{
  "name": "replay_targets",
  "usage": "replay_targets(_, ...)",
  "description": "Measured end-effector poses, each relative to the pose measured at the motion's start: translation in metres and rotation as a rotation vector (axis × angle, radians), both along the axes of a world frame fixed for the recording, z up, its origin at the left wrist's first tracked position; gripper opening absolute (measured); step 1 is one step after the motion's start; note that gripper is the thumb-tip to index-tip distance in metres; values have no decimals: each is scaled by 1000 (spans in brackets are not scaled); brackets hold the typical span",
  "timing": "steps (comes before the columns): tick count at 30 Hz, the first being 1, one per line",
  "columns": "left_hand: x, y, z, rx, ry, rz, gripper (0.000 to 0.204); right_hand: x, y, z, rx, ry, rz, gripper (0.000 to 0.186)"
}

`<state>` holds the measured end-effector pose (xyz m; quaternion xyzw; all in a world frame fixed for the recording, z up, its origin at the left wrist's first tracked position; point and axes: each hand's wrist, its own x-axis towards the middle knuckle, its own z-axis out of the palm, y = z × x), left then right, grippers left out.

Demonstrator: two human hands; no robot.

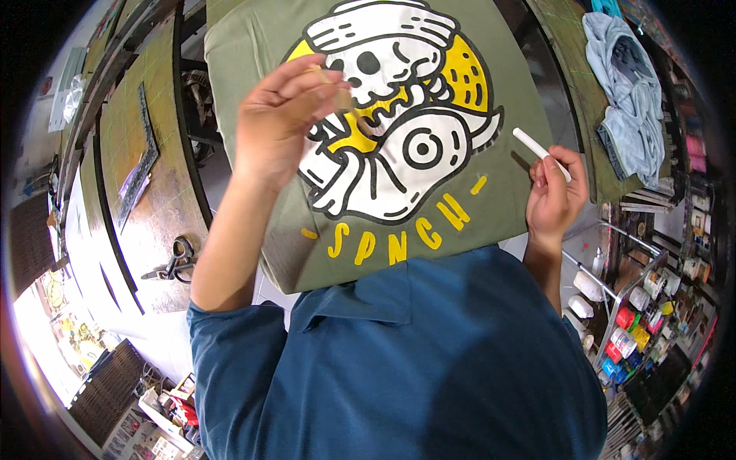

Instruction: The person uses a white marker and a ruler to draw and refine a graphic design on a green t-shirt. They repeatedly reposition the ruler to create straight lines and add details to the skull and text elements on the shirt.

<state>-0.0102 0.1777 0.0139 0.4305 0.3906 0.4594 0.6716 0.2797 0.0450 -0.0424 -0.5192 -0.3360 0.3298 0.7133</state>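
Observation:
An olive-green T-shirt (506, 192) lies spread out in front of me, printed with a black, white and yellow skull, a large white shape with a ringed eye, and yellow lettering below. My left hand (280, 115) is raised over the skull's left side, fingers pinched together. From its fingertips sticks out a small tan, blurred piece (345, 98), perhaps a strip; its kind is unclear. At the shirt's right edge, my right hand (558, 192) closes round a slim white stick (530, 144), which points up and left over the cloth.
Black-handled scissors (180, 259) and a dark angled strip (146, 146) lie on a worn board (130, 253) at left. On a board at right rests a crumpled light-blue garment (629, 100). A metal-framed rack (613, 307) at lower right stands among several paint jars (625, 316).

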Motion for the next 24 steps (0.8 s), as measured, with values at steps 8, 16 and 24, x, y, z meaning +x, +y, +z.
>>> replay_targets(8,43,-8,-29,-29,110,115,18,-4,-1,6,11,52,-3,12)
replay_targets(16,31,0,-36,90,264,200,18,-2,0,3,27,20,5,11)
replay_targets(24,5,-21,-13,108,425,-82,15,-2,0,2,30,23,3,11)
